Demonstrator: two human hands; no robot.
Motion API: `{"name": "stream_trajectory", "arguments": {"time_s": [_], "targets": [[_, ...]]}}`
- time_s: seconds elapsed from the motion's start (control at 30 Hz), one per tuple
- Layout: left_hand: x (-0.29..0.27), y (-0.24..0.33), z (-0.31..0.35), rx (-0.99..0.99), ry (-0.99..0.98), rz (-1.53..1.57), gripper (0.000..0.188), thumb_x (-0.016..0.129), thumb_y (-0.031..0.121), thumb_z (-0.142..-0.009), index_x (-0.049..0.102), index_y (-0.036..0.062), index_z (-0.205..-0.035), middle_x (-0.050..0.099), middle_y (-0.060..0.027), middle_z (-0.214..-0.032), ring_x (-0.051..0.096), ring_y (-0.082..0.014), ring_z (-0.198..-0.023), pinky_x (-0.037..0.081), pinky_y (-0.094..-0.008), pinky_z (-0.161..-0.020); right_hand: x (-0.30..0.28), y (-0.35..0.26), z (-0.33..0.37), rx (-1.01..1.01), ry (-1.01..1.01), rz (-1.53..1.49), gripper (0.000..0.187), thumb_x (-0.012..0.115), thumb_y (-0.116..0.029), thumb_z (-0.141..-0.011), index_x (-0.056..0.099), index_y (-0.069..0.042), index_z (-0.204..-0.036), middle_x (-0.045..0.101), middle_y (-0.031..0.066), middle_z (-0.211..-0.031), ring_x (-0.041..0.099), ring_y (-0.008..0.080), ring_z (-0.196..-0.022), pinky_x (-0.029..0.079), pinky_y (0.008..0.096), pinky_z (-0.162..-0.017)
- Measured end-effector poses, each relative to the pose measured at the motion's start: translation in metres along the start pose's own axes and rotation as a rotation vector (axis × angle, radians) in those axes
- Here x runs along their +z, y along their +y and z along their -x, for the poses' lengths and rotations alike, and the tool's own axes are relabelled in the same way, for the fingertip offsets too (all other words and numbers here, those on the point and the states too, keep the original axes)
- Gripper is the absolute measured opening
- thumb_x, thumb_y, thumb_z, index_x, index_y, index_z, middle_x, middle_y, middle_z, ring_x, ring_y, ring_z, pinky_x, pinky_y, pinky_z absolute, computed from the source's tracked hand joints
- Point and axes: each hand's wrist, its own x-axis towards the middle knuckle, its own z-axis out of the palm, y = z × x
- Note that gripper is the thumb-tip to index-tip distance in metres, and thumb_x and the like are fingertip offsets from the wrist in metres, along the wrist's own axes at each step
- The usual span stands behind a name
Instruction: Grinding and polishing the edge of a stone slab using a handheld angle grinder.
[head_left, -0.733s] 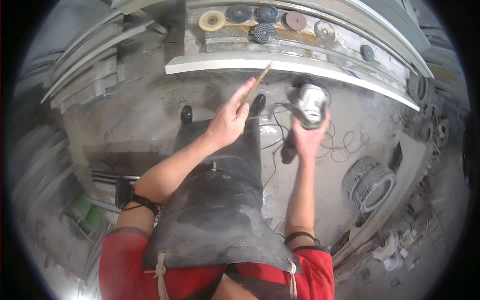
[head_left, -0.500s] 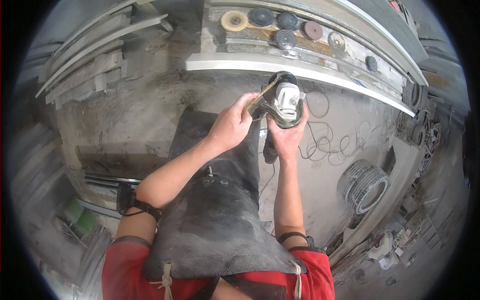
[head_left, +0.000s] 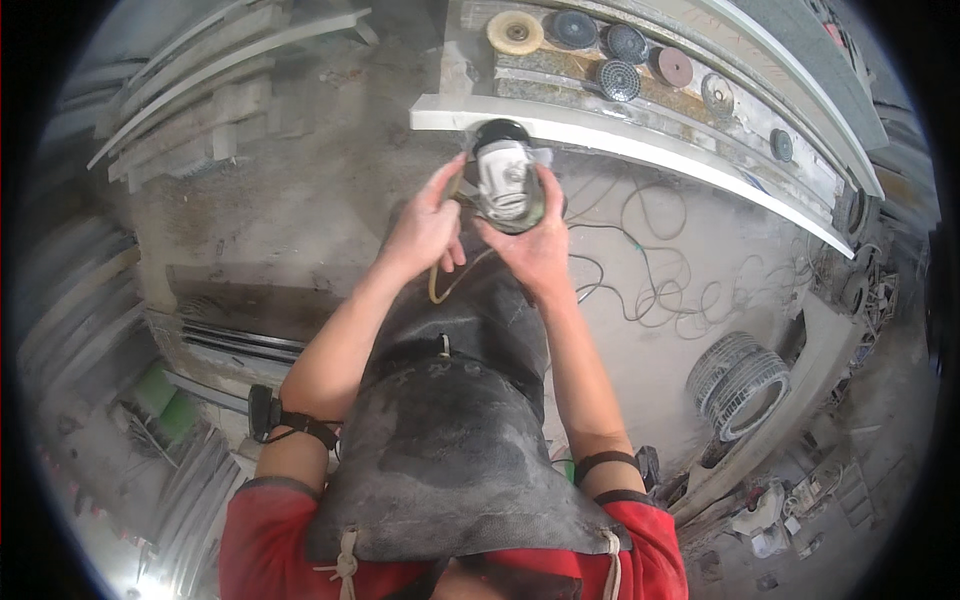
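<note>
My right hand (head_left: 540, 255) grips an angle grinder (head_left: 505, 180), its thumb and fingers around the pale metal head. A round black disc (head_left: 500, 131) shows at the grinder's far end. Beside the head, on its left, my left hand (head_left: 422, 232) has the index finger stretched forward and the other fingers loosely bent and apart. A thin tan hose (head_left: 436, 288) loops out below the left hand and passes behind its fingers. Whether the left fingers press on the hose is hidden. The grinder's body is mostly covered by my right hand.
Ahead lies a long white strip (head_left: 640, 152) in front of boards carrying several round pads (head_left: 620, 80). Cables (head_left: 650, 290) coil over the floor at right, near stacked tires (head_left: 740, 385). More slabs (head_left: 200, 110) are piled at far left. A dark apron (head_left: 450, 430) covers my front.
Both hands and the grinder have shifted left in the picture. My left hand's grasp near the hose has loosened, with the index finger now extended. My right hand keeps hold of the grinder.
</note>
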Motion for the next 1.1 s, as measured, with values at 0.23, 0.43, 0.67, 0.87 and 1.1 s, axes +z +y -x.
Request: {"name": "stream_trajectory", "arguments": {"time_s": [0.23,0.43,0.67,0.87,1.1], "targets": [[0.019,-0.006,-0.024,0.017,-0.183,0.273,0.089,0.066,0.015,-0.089,0.01,0.0224,-0.158,0.055,-0.0167,-0.123,0.067,-0.0144,-0.072,0.047,-0.0224,-0.036,-0.012,0.021,-0.019,0.043,-0.108,-0.016,0.1,0.09,-0.039,-0.061,0.039,-0.011,-0.143,0.063,0.0212,-0.125,0.065,0.0372,-0.11,0.054,0.042,-0.091],[0.189,0.018,-0.083,0.206,-0.38,0.028,0.108,0.081,0.006,-0.073,0.013,0.0136,-0.156,0.036,-0.0224,-0.149,0.068,-0.0169,-0.068,0.048,-0.0224,-0.037,-0.119,0.135,-0.01,0.165,0.271,-0.364,0.087,0.083,-0.012,-0.075,0.031,-0.002,-0.144,0.05,0.0167,-0.134,0.053,0.0251,-0.121,0.046,0.0388,-0.102],[0.272,0.044,-0.115,0.209,-0.538,-0.125,0.102,0.086,0.027,-0.071,0.026,0.0091,-0.151,0.069,-0.0106,-0.08,0.057,-0.0133,-0.044,0.05,-0.0279,-0.044,-0.202,0.163,-0.025,0.305,0.473,-0.169,0.078,0.085,-0.022,-0.074,0.041,0.002,-0.134,0.061,0.0189,-0.121,0.062,0.0252,-0.109,0.049,0.0381,-0.094],[0.106,-0.036,-0.09,0.631,-0.162,-0.007,0.101,0.082,0.003,-0.072,0.018,0.0146,-0.149,0.042,-0.0153,-0.14,0.058,-0.0242,-0.118,0.058,-0.0383,-0.088,-0.053,0.07,-0.019,-0.024,0.092,0.062,0.105,0.086,-0.031,-0.058,0.033,-0.007,-0.146,0.059,0.0229,-0.128,0.066,0.0385,-0.106,0.054,0.0422,-0.092],[0.047,-0.051,-0.065,0.453,-0.004,0.135,0.089,0.078,0.002,-0.078,0.021,0.0079,-0.145,0.047,-0.009,-0.137,0.053,-0.0226,-0.125,0.045,-0.038,-0.106,-0.009,0.025,-0.028,0.061,-0.162,0.061,0.092,0.078,-0.025,-0.067,0.033,-0.017,-0.147,0.068,0.0208,-0.107,0.067,0.0447,-0.089,0.055,0.0485,-0.08]]}}
